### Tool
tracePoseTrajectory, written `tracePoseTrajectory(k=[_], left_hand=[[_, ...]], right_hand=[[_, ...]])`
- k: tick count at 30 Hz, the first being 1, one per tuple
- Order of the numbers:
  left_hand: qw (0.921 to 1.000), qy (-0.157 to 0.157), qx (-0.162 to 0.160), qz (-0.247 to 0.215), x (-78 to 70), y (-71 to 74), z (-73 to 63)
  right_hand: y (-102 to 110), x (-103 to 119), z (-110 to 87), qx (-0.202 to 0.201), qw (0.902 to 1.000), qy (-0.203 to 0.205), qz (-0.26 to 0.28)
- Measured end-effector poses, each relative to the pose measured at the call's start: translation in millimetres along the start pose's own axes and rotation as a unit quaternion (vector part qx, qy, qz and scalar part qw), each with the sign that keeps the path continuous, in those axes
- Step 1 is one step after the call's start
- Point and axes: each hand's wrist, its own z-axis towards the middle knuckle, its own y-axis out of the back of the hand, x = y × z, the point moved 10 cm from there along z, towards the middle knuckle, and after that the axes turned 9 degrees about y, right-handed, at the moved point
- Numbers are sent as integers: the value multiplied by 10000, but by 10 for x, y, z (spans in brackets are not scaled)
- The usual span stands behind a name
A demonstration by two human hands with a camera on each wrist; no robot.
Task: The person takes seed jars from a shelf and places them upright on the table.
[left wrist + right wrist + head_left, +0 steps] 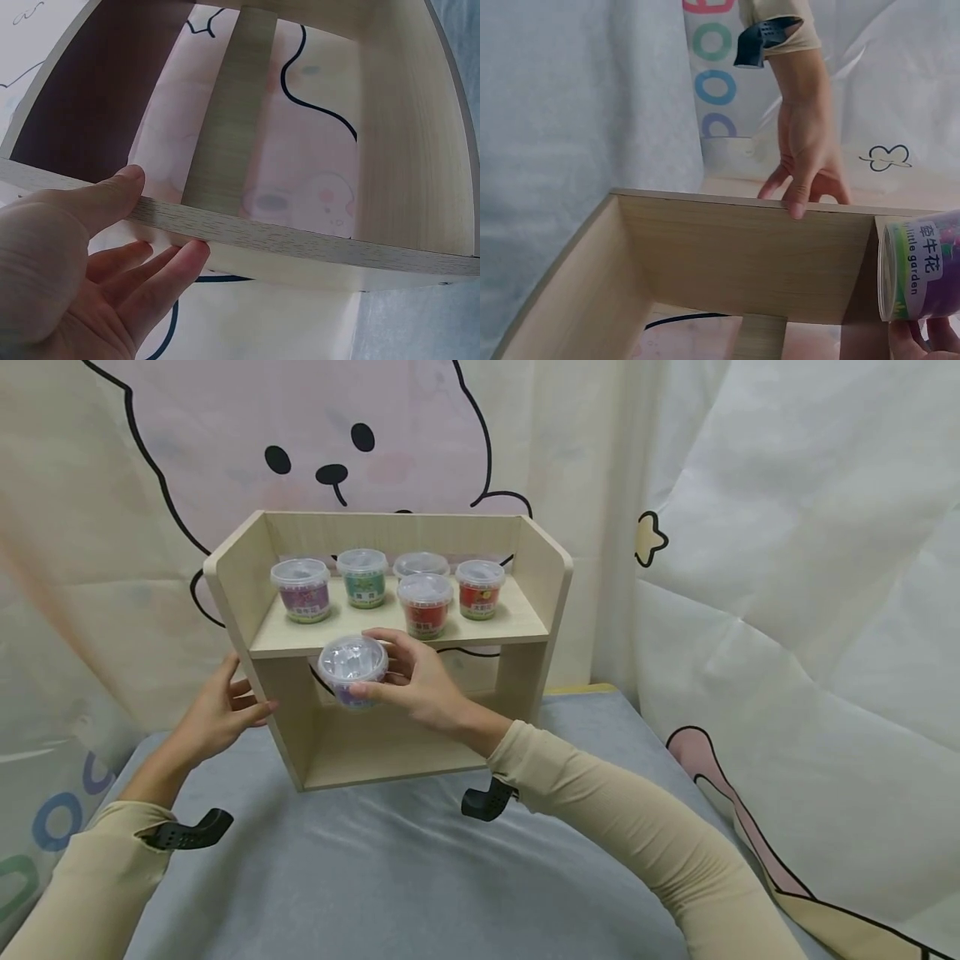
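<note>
My right hand (423, 685) grips a clear-lidded plastic cup (352, 662) with thumb and fingers around its side. It is in front of the upper board of a pale wooden two-tier shelf (397, 756). In the right wrist view the cup (926, 270) shows a purple label reading "little garden", with fingertips (907, 341) below it. My left hand (217, 710) holds the shelf's left side panel. The left wrist view has the thumb (124, 187) on one side of the panel edge (300, 247) and the other fingers on the opposite side.
On the upper board stand several similar cups: a purple one (302, 593), a green one (364, 581), a red one (426, 614) in front and another red one (481, 592) to its right. Blue-grey cloth (360, 877) covers the table. Printed curtains (787, 568) hang around it.
</note>
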Motion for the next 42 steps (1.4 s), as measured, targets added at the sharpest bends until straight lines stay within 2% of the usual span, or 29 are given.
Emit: tracePoseTrajectory(k=[9,15,33,42], left_hand=[[10000,33,35,-35,7,-13,2],[10000,-1,10,-56,34,-12,-12],[9998,-194,1,100,0,-22,-30],[9998,-171,-5,127,-9,-26,-25]], right_hand=[[-95,-176,-89,86,9999,-8,150],[-220,-383,-183,236,9993,-129,244],[-455,-961,-342,104,9963,-598,601],[-604,-1285,-429,-49,9926,-1019,658]])
